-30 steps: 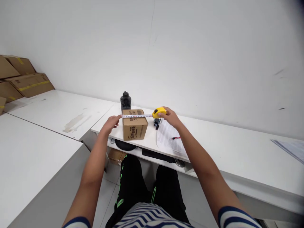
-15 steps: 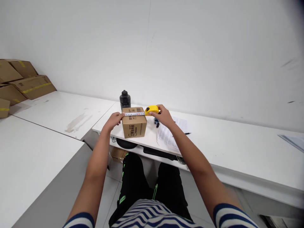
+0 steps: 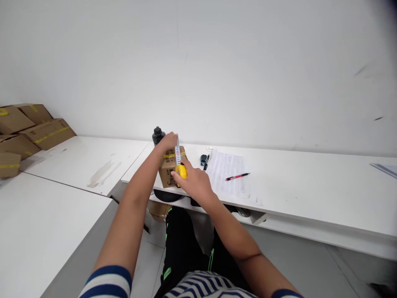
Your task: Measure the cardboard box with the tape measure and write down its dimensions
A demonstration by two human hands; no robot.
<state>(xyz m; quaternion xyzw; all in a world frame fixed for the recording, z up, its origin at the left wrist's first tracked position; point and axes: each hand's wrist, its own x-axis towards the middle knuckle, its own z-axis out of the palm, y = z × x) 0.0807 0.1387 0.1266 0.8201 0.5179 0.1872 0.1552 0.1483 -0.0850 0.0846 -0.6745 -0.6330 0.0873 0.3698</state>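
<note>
A small brown cardboard box (image 3: pixel 166 170) with dark printing and yellow tape on top stands on the white desk. My right hand (image 3: pixel 196 182) is closed around a yellow tape measure (image 3: pixel 181 171) at the box's near right side. From its case the white blade (image 3: pixel 178 152) runs away from me across the box top. At the far edge, my left hand (image 3: pixel 169 141) pinches the blade's end, fingers closed. Just behind and left of that hand stands a dark bottle (image 3: pixel 158 135), partly covered by it.
Printed papers (image 3: pixel 226 171) lie right of the box with a red and black pen (image 3: pixel 237 177) on them. A small blue device (image 3: pixel 204 159) sits at their left edge. Several taped cartons (image 3: pixel 46 133) are stacked far left against the wall. A shelf runs under the desk.
The tape has turned from lying left to right across the box top to running front to back. My left hand went to the far edge, my right hand came nearer with the case.
</note>
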